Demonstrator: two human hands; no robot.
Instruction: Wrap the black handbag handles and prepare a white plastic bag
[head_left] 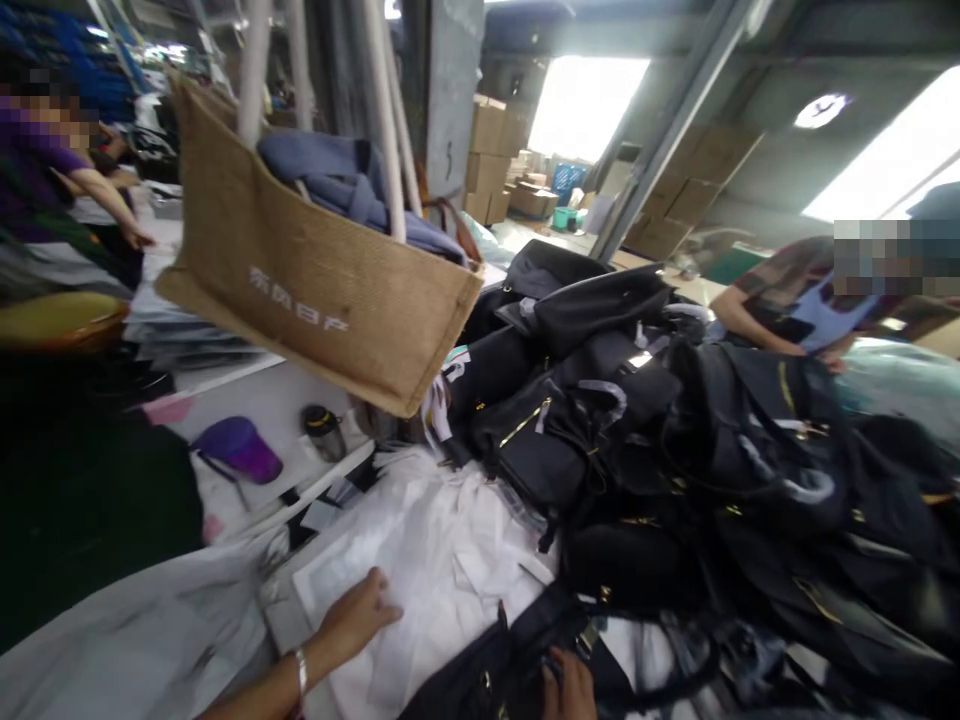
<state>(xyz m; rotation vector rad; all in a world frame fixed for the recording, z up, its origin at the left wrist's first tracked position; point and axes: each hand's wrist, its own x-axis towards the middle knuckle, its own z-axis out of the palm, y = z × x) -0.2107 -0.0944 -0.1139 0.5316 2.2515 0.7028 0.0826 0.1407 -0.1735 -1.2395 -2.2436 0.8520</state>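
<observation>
My left hand [360, 615], with a bracelet on the wrist, is over a heap of thin white sheets [465, 530] that look like paper or soft plastic. Its thumb and forefinger stand apart, and I see nothing held between them. At the bottom edge my right hand [568, 685] has its fingers curled onto a black bag [487, 670] with gold-coloured metal fittings. Part of this hand is cut off by the frame. The black bag lies in front of me, partly over the white sheets.
Black bags [555, 450] are piled high on the right. A brown jute bag [315, 270] with cloth inside hangs ahead. A purple cup [240, 448] and dark bottle [322, 432] stand on the left. One person [795, 300] works at far right, another [67, 180] at far left.
</observation>
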